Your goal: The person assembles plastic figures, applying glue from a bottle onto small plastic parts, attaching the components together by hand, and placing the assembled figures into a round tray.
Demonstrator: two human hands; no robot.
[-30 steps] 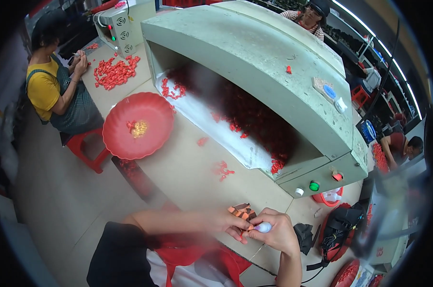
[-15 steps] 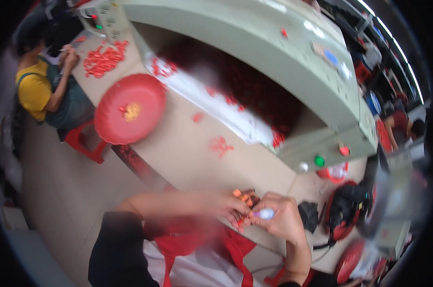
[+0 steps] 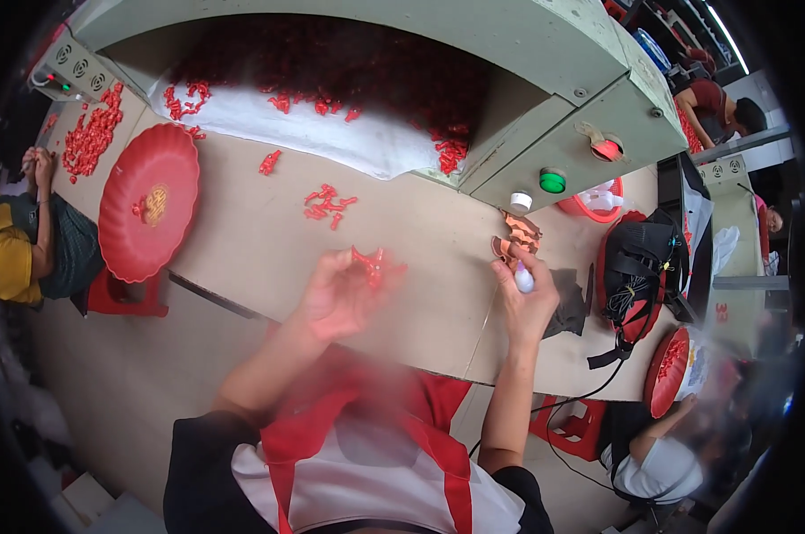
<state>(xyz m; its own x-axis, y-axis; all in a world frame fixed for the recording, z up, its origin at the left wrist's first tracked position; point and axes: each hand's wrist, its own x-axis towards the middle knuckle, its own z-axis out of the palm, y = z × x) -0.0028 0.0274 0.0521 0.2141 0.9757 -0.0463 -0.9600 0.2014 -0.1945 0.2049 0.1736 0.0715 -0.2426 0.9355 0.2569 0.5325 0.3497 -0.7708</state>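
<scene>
My left hand [image 3: 331, 298] is raised over the beige table, its fingers smeared by motion. Small red pieces [image 3: 372, 265] show at its fingertips; whether they are held or lie beneath cannot be told. To the right, my right hand [image 3: 532, 307] is closed round a small white bottle [image 3: 523, 278] with a purple tip. Orange-and-brown ridged pieces [image 3: 520, 233] sit at that hand's fingertips, perhaps worn on them. Farther off, a loose cluster of small red pieces [image 3: 329, 205] and a single clump [image 3: 270, 162] rest on the table.
Across the back stands a pale green machine [image 3: 545, 133] with many red pieces inside on white cloth [image 3: 367, 160]. At left are a scalloped red tray [image 3: 127, 240] and a co-worker [image 3: 16, 240]. A black bag [image 3: 643, 276] and red basket [image 3: 611, 214] are at right.
My hands have parted: the left moved away from the right, while the right keeps the bottle. Red pieces now show at the left fingertips. The view has turned and shifted.
</scene>
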